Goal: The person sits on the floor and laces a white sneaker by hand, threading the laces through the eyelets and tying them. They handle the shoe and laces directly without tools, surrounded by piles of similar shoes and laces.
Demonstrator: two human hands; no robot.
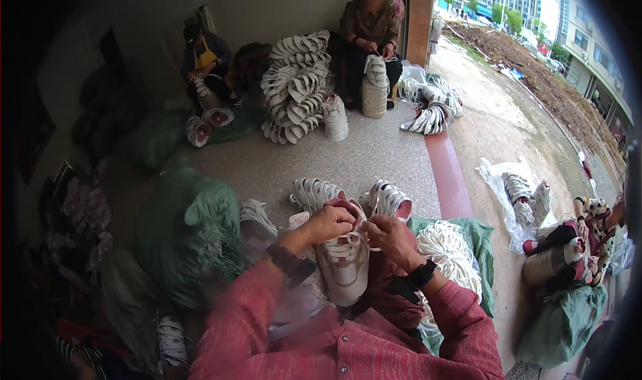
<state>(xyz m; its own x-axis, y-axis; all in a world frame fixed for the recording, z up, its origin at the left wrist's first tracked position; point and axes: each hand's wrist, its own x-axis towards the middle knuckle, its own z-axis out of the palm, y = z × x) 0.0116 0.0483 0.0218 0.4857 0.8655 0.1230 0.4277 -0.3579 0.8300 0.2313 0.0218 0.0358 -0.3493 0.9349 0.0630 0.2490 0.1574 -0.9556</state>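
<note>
In the middle of the frame, a white shoe, toe toward the lower edge, pink inside, with a white lace across the front. Likely light, and easy to lift with one hand. Probably soft and bendy around the top, stiffer at the toe and the sole. Not likely to break, and not very slippery by the look of it. Best to hold by the side or the top edge, without squashing the soft part. For the lace, probably thin and floppy, best to pinch near the end. At the top of the shoe, the left hand, fingers bent in close; cannot tell whether pinched on the lace or on the shoe. Just beside, the right hand, thumb and finger together, seemingly on a bit of the lace. Just above, two bunches of white shoes. To the right, a heap of white strings on a green sheet. To the left, a fat green sack. Higher up, a tall pile of shoe parts, next to a sitting person. In the upper left, another person in a yellow apron.
</note>
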